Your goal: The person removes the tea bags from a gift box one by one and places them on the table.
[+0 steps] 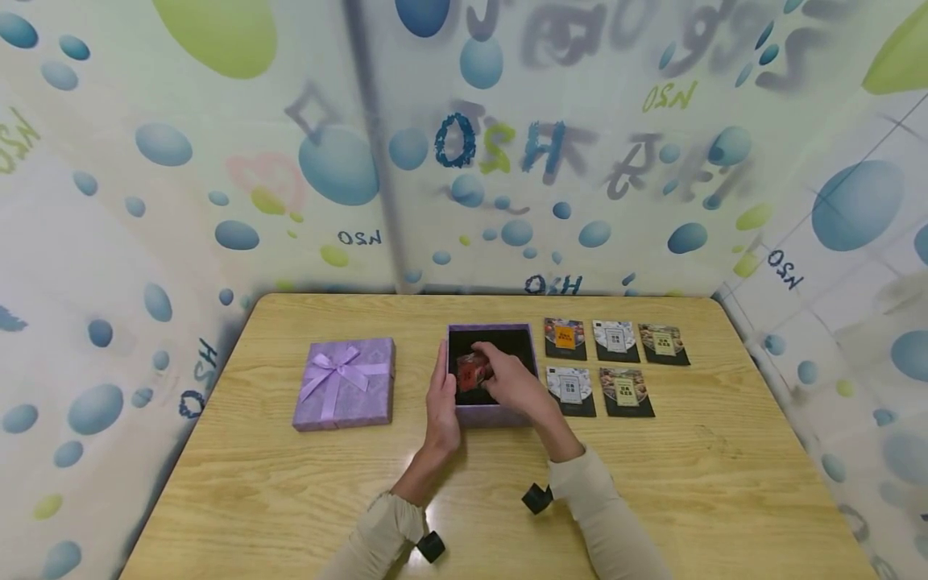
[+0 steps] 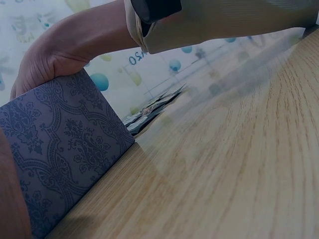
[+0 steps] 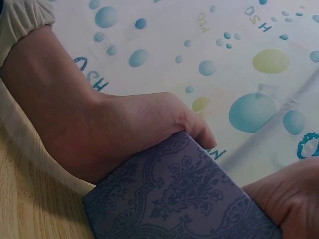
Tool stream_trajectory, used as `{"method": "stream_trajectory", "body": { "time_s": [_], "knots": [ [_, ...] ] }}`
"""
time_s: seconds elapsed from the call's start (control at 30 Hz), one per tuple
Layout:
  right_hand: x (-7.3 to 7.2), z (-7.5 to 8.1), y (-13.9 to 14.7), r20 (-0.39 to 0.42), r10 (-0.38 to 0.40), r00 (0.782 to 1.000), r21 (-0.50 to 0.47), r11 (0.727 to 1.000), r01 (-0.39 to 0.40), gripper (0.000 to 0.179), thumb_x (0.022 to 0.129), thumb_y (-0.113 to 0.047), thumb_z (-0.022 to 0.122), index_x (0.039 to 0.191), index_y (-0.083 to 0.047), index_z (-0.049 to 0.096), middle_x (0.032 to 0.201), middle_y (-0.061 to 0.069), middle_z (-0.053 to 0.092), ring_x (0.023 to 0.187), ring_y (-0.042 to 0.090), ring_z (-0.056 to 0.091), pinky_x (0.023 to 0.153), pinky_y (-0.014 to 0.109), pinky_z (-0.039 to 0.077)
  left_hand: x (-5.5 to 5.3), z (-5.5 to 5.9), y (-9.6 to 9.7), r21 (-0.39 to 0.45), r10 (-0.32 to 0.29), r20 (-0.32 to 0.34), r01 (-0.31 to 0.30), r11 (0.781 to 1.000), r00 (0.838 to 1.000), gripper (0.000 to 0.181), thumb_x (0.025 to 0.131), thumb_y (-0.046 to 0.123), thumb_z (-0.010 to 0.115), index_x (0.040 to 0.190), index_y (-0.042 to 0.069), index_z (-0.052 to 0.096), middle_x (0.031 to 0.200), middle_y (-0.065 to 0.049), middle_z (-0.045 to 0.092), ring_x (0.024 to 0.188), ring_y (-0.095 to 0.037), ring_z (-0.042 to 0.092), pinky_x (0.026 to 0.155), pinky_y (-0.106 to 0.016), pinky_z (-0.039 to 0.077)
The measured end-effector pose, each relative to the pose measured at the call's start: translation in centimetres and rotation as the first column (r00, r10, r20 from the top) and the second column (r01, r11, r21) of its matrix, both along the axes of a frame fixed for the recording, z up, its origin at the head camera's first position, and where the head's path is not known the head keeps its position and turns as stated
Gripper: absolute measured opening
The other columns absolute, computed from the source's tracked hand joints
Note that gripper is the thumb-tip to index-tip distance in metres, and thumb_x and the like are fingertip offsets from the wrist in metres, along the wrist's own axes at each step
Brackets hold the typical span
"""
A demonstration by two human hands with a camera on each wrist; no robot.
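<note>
A purple patterned box (image 1: 496, 416) with a black inside stands lidless on the table. My left hand (image 1: 441, 407) holds its left wall, fingers along the outside and thumb at the rim; the right wrist view shows that thumb bent over the edge. My right hand (image 1: 511, 379) reaches over the front wall into the box and pinches a dark packet with a red label (image 1: 471, 372) near the left inner side. From the left wrist view, the box's outer wall (image 2: 75, 144) hides the packet and my right fingertips.
The purple lid (image 1: 348, 387) with a ribbon bow lies left of the box. On the right lie several flat packets in two rows, among them one with an orange label (image 1: 565, 338) and one with a green label (image 1: 627, 393). A printed curtain (image 1: 406, 201) hangs behind the table.
</note>
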State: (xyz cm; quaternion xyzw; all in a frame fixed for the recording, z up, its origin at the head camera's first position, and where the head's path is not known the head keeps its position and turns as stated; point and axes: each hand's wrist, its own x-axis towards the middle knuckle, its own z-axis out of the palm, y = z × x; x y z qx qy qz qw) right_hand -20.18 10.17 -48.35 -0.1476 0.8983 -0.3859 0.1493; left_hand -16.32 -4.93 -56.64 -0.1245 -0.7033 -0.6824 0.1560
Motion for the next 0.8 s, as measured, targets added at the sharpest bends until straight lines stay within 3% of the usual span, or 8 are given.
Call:
{"method": "stream_trajectory", "body": {
  "time_s": [0.1,0.23,0.47,0.8],
  "knots": [
    [-0.03,0.08,-0.10,-0.005,0.027,1.000,0.022,0.999,-0.027,0.061,0.095,0.012,0.060,0.153,-0.003,0.048,0.123,0.018,0.068,0.077,0.023,0.059,0.067,0.034,0.045,0.07,0.01,0.03,0.000,0.001,0.006,-0.001,1.000,1.000,0.056,0.112,0.015,0.024,0.167,0.005,0.019,0.172,-0.017,0.021,0.158,-0.032,0.017,0.122,-0.019,0.017],
    [-0.03,0.18,-0.26,-0.008,0.044,0.999,0.055,0.998,-0.043,0.050,0.096,0.009,0.062,0.145,0.001,0.056,0.131,0.019,0.066,0.100,0.027,0.063,0.082,0.040,0.051,0.13,0.07,0.05,0.003,0.000,0.004,0.000,1.000,1.000,0.056,0.112,0.014,0.024,0.167,0.005,0.019,0.172,-0.017,0.021,0.158,-0.032,0.016,0.122,-0.019,0.017],
    [-0.06,0.14,-0.34,-0.028,0.041,0.999,0.066,0.997,-0.039,0.031,0.102,0.000,0.061,0.133,0.002,0.065,0.120,0.016,0.070,0.083,0.021,0.059,0.075,0.036,0.048,0.04,0.14,0.01,-0.010,0.006,0.000,-0.006,1.000,1.000,0.056,0.112,0.014,0.024,0.167,0.006,0.019,0.172,-0.020,0.020,0.159,-0.033,0.016,0.122,-0.020,0.016],
    [0.07,-0.25,-0.33,-0.059,0.037,0.998,0.040,0.999,-0.034,0.025,0.100,0.002,0.063,0.125,-0.002,0.069,0.117,0.013,0.072,0.080,0.018,0.058,0.074,0.034,0.048,0.19,0.11,-0.08,-0.005,-0.002,0.021,0.002,1.000,1.000,0.056,0.113,0.016,0.023,0.167,0.004,0.019,0.172,-0.019,0.020,0.158,-0.033,0.016,0.122,-0.020,0.017]
  ]
}}
